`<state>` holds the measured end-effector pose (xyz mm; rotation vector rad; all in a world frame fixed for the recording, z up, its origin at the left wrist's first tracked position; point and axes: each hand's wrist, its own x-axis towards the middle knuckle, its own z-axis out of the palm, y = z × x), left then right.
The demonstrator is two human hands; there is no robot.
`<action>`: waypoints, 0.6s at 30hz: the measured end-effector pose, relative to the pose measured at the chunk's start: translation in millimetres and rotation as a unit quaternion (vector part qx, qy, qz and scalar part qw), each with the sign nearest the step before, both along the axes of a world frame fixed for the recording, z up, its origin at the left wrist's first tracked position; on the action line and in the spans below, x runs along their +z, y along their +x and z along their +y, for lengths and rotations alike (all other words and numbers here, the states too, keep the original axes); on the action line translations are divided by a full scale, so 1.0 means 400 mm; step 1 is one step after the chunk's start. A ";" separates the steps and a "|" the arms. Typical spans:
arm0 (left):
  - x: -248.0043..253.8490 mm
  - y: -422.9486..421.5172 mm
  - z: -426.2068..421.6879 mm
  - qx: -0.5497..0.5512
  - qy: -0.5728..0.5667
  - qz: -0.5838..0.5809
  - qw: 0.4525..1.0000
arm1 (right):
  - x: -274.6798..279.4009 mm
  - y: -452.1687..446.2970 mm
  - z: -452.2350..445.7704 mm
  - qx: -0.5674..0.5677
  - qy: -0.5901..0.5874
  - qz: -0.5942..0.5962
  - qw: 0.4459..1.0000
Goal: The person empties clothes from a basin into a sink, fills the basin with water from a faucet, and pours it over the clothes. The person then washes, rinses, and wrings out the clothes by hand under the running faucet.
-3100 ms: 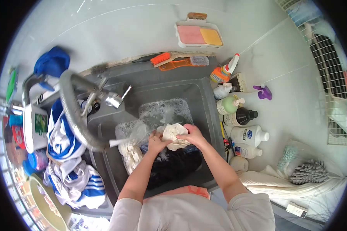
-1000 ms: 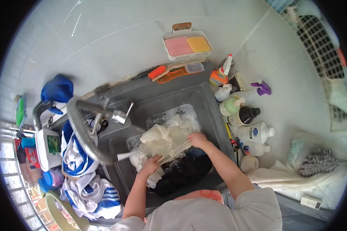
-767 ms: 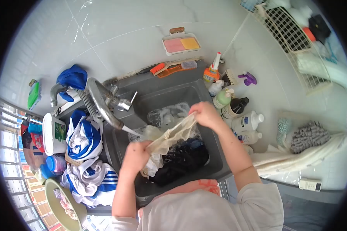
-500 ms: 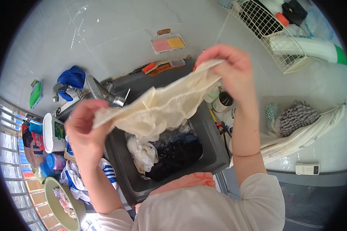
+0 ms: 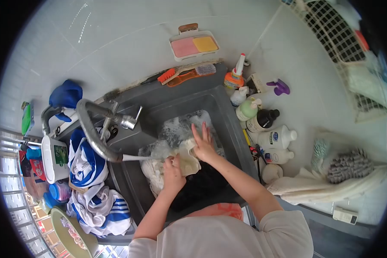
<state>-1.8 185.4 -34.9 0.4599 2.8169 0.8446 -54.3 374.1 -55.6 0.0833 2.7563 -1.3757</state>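
A cream garment (image 5: 188, 161) is bunched low in the grey sink (image 5: 241, 170), in front of me. My left hand (image 5: 173, 173) is closed on its left side, close to the water stream (image 5: 137, 158) from the curved faucet (image 5: 92, 133). Against the garment's right edge rests my right hand (image 5: 205, 147), its fingers spread and pointing away from me. Foamy water (image 5: 176, 129) fills the far part of the basin. White cloth (image 5: 151, 171) lies at the left of the basin, and black cloth (image 5: 202, 187) at the near side, partly hidden by my arms.
Several bottles (image 5: 273, 138) stand along the sink's right side. Brushes (image 5: 187, 77) lie on the back ledge below a soap box (image 5: 195, 46). Blue-and-white clothes (image 5: 101, 206) are piled at the left, near a green basin (image 5: 58, 223) and white tub (image 5: 54, 159).
Both hands have come down into the sink with the cream garment, which was stretched between them above it. My right hand's fingers have spread. The faucet's stream is now visible.
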 end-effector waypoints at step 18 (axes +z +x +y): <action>-0.565 -0.106 0.035 -0.084 -0.108 -0.321 0.937 | -0.463 -0.058 0.025 0.186 0.295 -0.213 0.913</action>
